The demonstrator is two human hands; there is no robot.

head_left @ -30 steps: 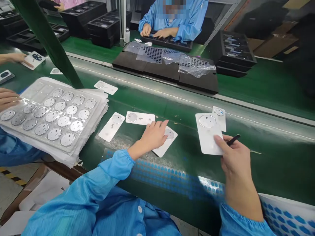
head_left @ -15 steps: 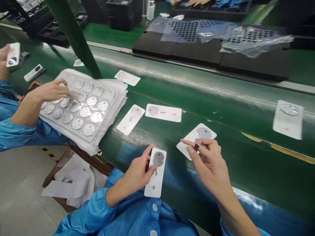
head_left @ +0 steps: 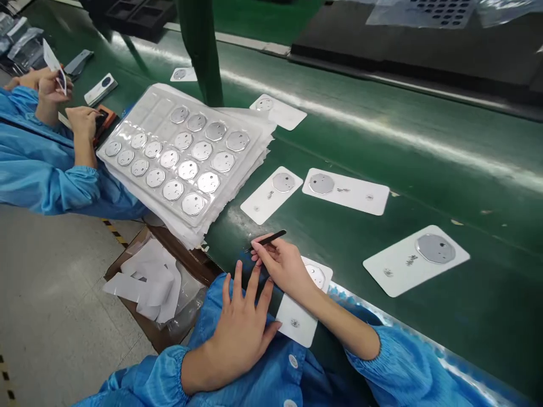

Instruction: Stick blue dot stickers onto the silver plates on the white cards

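Note:
My left hand [head_left: 241,330] is spread flat at the near edge of the green bench, its thumb touching a white card [head_left: 307,332] with a round metallic disc at its far end. My right hand [head_left: 284,263] pinches a thin black tool [head_left: 272,238], its tip pointing left, just beyond my left fingertips. My right wrist crosses over that card and hides its middle. Beyond lie other white cards with grey discs: one [head_left: 265,203] angled, one [head_left: 360,195] lengthwise, and one [head_left: 394,268] to the right.
A clear tray [head_left: 163,124] of metallic discs rests on stacked sheets at left. A co-worker's hand [head_left: 53,87] holds a card beyond it. A green post [head_left: 206,56] rises behind the tray. A cardboard box [head_left: 148,325] of paper scraps stands on the floor.
The view has shifted left. My left hand has let go of its card, which now lies down, and spread out. My right hand has moved left and holds the black tool. The co-worker's hand has left the tray.

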